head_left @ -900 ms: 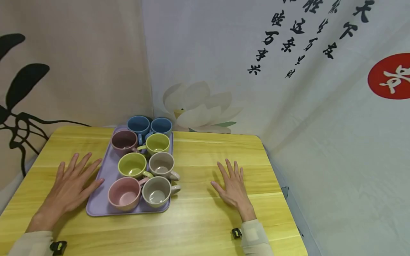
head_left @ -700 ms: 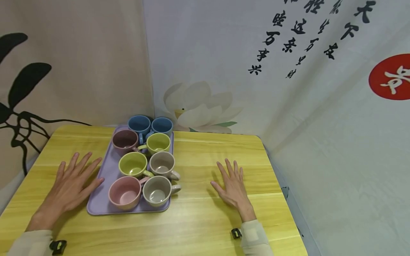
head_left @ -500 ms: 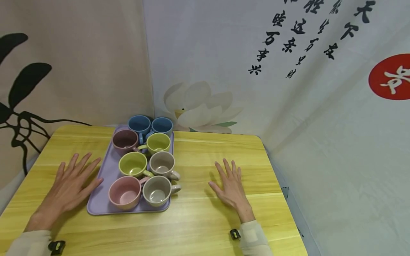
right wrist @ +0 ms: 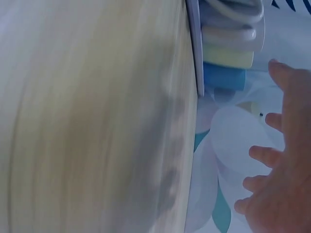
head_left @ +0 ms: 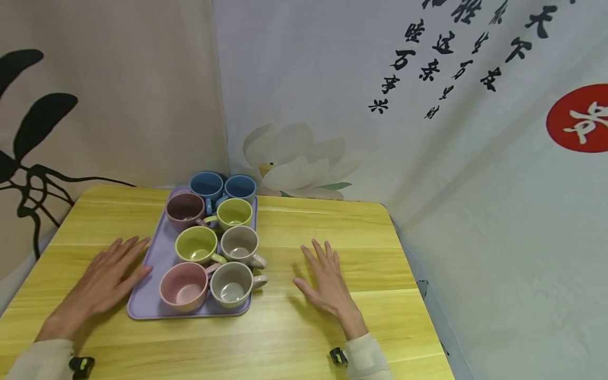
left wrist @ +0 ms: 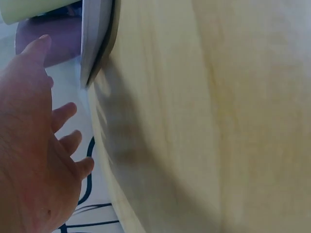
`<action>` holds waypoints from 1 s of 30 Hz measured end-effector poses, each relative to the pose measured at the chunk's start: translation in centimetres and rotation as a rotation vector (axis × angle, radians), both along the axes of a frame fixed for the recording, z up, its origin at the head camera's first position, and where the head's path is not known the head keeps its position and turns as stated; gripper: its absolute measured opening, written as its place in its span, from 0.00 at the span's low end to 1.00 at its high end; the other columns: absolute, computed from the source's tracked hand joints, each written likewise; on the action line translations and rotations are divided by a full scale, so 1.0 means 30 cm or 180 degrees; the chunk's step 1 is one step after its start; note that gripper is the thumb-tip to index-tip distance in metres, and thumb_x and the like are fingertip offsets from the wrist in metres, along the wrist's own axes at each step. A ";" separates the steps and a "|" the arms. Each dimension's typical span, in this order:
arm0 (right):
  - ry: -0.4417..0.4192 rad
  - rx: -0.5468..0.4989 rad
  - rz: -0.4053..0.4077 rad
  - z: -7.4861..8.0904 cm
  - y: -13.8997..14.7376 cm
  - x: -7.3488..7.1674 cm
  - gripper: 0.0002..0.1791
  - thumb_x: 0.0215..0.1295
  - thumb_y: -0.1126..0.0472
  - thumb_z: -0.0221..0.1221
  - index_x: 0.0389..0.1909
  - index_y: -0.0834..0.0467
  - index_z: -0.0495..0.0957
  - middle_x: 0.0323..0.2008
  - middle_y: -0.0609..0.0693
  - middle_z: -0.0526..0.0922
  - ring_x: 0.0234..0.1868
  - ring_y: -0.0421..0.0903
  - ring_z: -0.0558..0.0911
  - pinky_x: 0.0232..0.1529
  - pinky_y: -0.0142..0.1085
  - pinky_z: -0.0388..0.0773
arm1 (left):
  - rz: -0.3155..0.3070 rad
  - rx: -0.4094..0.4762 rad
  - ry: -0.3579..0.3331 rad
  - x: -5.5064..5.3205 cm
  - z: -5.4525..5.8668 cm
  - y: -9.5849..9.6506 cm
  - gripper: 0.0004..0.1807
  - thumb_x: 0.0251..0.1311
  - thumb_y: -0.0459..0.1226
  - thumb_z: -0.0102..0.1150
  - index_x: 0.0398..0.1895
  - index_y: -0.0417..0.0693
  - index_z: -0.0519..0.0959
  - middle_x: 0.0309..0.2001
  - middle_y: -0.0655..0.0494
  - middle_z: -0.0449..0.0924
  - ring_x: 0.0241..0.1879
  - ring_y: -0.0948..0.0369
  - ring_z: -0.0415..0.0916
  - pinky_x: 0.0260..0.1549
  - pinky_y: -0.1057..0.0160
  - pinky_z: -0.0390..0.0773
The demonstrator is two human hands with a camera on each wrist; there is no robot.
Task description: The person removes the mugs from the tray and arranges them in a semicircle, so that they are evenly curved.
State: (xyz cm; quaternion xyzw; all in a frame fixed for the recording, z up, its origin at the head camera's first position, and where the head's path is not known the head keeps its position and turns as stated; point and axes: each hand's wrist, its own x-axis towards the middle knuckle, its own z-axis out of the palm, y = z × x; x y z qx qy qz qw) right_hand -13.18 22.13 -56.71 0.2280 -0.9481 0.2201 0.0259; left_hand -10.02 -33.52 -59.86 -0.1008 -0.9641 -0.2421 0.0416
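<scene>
A lavender tray [head_left: 147,295] carries two columns of mugs. At its far end are two blue mugs [head_left: 206,184], then a dark mauve mug [head_left: 182,208] and a yellow-green mug [head_left: 235,212]. Nearer are another yellow-green mug [head_left: 196,245], a pink mug [head_left: 184,287], a beige-grey mug [head_left: 239,244] and a light grey mug [head_left: 231,285]. My left hand [head_left: 102,282] hovers palm down by the tray's left edge, thumb tip close to the rim, holding nothing. Right of the tray, my right hand [head_left: 328,285] is over the table with fingers spread, also holding nothing.
The wooden table [head_left: 285,338] extends to both sides of the tray. Behind it hangs a printed cloth [head_left: 304,79] with a lotus and black characters; the blue mugs stand close to it. Dark cables [left wrist: 92,224] show beyond the table edge in the left wrist view.
My right hand has moved left, toward the tray. My left hand's fingers have come closer together and tipped down slightly. The mugs and tray stay put.
</scene>
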 end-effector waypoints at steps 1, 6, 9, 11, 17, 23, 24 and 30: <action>-0.0001 -0.0013 0.0031 0.002 -0.008 0.003 0.46 0.83 0.34 0.59 0.93 0.42 0.54 0.95 0.55 0.49 0.95 0.69 0.43 0.92 0.71 0.40 | -0.0001 0.0006 -0.0009 -0.005 0.000 -0.001 0.42 0.87 0.52 0.55 0.95 0.56 0.51 0.89 0.25 0.52 0.87 0.20 0.44 0.85 0.18 0.34; 0.0030 -0.0148 0.0246 0.013 -0.057 0.021 0.45 0.82 0.37 0.61 0.92 0.45 0.57 0.93 0.58 0.54 0.95 0.69 0.45 0.90 0.74 0.46 | 0.0005 -0.0032 -0.0122 -0.031 -0.002 -0.003 0.42 0.87 0.54 0.53 0.95 0.55 0.52 0.88 0.24 0.54 0.86 0.18 0.46 0.83 0.15 0.39; -0.0037 -0.0252 0.0335 0.021 -0.086 0.030 0.45 0.82 0.38 0.61 0.92 0.46 0.58 0.93 0.58 0.55 0.95 0.66 0.45 0.90 0.73 0.47 | 0.0022 -0.0080 -0.0204 -0.040 -0.006 -0.004 0.41 0.88 0.55 0.51 0.95 0.54 0.52 0.88 0.24 0.52 0.86 0.18 0.45 0.83 0.16 0.37; -0.0106 -0.0348 0.0374 0.026 -0.104 0.035 0.45 0.82 0.38 0.62 0.92 0.45 0.58 0.93 0.57 0.56 0.95 0.65 0.47 0.91 0.72 0.47 | 0.0031 -0.0098 -0.0250 -0.043 -0.009 -0.004 0.41 0.89 0.55 0.49 0.94 0.53 0.52 0.89 0.25 0.52 0.87 0.19 0.44 0.84 0.17 0.35; -0.0444 -0.0539 0.0443 0.029 -0.146 0.049 0.44 0.83 0.39 0.62 0.92 0.42 0.57 0.94 0.48 0.55 0.95 0.64 0.49 0.91 0.69 0.50 | 0.0003 -0.0095 -0.0255 -0.046 -0.023 -0.004 0.38 0.90 0.54 0.47 0.93 0.51 0.57 0.88 0.25 0.56 0.86 0.18 0.45 0.82 0.15 0.39; -0.0683 -0.0801 0.0551 0.024 -0.172 0.059 0.42 0.84 0.40 0.62 0.91 0.46 0.60 0.92 0.50 0.60 0.94 0.65 0.54 0.89 0.69 0.56 | 0.0004 -0.0116 -0.0255 -0.041 -0.040 -0.005 0.36 0.91 0.52 0.45 0.93 0.51 0.56 0.87 0.25 0.57 0.86 0.18 0.46 0.82 0.15 0.38; -0.0694 -0.0835 0.0571 0.023 -0.175 0.060 0.42 0.84 0.41 0.63 0.90 0.47 0.61 0.91 0.51 0.62 0.93 0.65 0.55 0.89 0.69 0.56 | 0.0002 -0.0122 -0.0270 -0.041 -0.043 -0.006 0.36 0.92 0.52 0.44 0.93 0.52 0.55 0.88 0.26 0.56 0.86 0.18 0.44 0.83 0.16 0.36; -0.0633 -0.0915 0.0688 0.020 -0.188 0.063 0.38 0.85 0.43 0.63 0.88 0.50 0.65 0.86 0.56 0.71 0.87 0.60 0.71 0.85 0.64 0.69 | -0.0014 -0.0151 -0.0335 -0.045 -0.049 -0.011 0.36 0.92 0.52 0.41 0.95 0.53 0.51 0.89 0.26 0.53 0.88 0.19 0.41 0.84 0.17 0.33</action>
